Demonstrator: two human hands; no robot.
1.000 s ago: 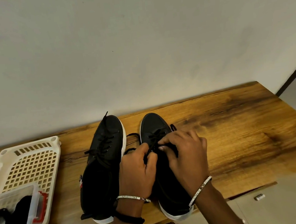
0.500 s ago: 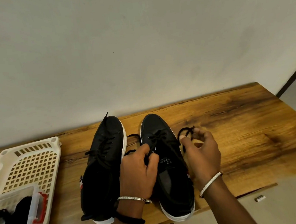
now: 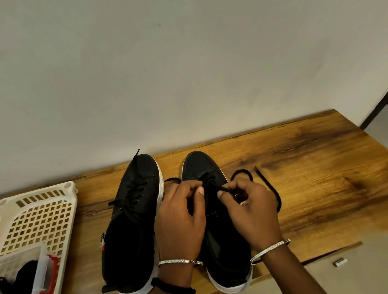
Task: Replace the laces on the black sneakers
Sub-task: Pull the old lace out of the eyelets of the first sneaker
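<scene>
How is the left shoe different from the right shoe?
No hand holds the left shoe; the left hand and right hand pinch the right shoe's lace. The left shoe slants across the table; the right shoe points straight at the wall. Both are black with white soles.

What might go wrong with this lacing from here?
The black lace pinched by the right hand trails loose over the wooden table; a pull may slip it out of an eyelet. The right sneaker has its heel near the table's edge, so tugging might slide it off. Black on black, an eyelet is easily missed.
</scene>
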